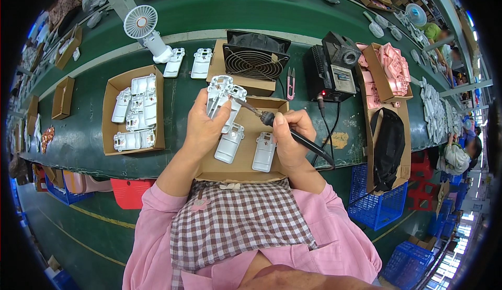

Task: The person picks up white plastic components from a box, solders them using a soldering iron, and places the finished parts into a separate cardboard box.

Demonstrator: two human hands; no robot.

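My left hand (205, 125) is closed around a white plastic housing (220, 84), held up over a shallow cardboard box (243, 175). In my right hand (294, 137) is a soldering iron (267, 118), gripped by its black handle and slanting toward the housing. Its tip reaches the right side of the housing; whether it touches a joint is too small to tell. Below my hands, inside the box, lie more white housings (229, 145), one of them (264, 153) close to my right hand. The iron's cord curves away to the right.
Behind the box stands a black fan (256, 62), with pink snips (291, 83) beside it. A soldering station (320, 73) is to the right, near a carton of pink parts (395, 70). At left are a carton of white housings (107, 145) and a handheld fan (141, 22).
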